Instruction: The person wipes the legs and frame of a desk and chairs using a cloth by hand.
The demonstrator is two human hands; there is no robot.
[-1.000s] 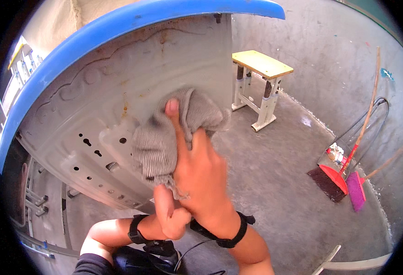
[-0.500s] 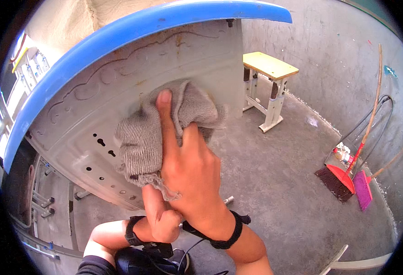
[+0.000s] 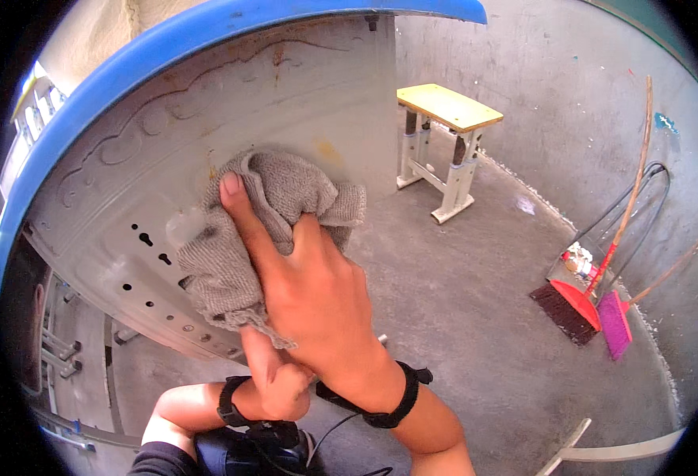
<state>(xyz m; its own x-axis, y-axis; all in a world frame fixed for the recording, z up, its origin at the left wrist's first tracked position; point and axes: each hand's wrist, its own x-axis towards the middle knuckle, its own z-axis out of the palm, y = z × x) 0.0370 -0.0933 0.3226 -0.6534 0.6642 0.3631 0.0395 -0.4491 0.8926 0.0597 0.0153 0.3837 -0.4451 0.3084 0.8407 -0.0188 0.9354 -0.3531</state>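
Note:
My right hand (image 3: 317,293) presses a crumpled grey knit cloth (image 3: 285,186) against a pale metal panel (image 3: 309,103). Its thumb lies along the cloth's left part and the other fingers curl into the folds. Rust-coloured stains and an embossed wavy line show above the cloth, and several dark holes run along the panel's lower left. My left hand (image 3: 281,389) is below, partly behind the right wrist. One digit of it points up toward the cloth's frayed lower edge, while its other fingers are hidden. Both wrists wear black bands.
A blue curved edge (image 3: 150,44) borders the panel's top. Beyond it stands a small yellow-topped stool (image 3: 452,107) with white legs. A red broom (image 3: 579,305) and a purple broom (image 3: 617,329) lean by the grey wall at right. Pale bars (image 3: 619,452) cross the lower right.
My right hand and the cloth have slid down and left across the panel, uncovering a yellowish stain. The whole view has shifted, so panel and stool appear farther left.

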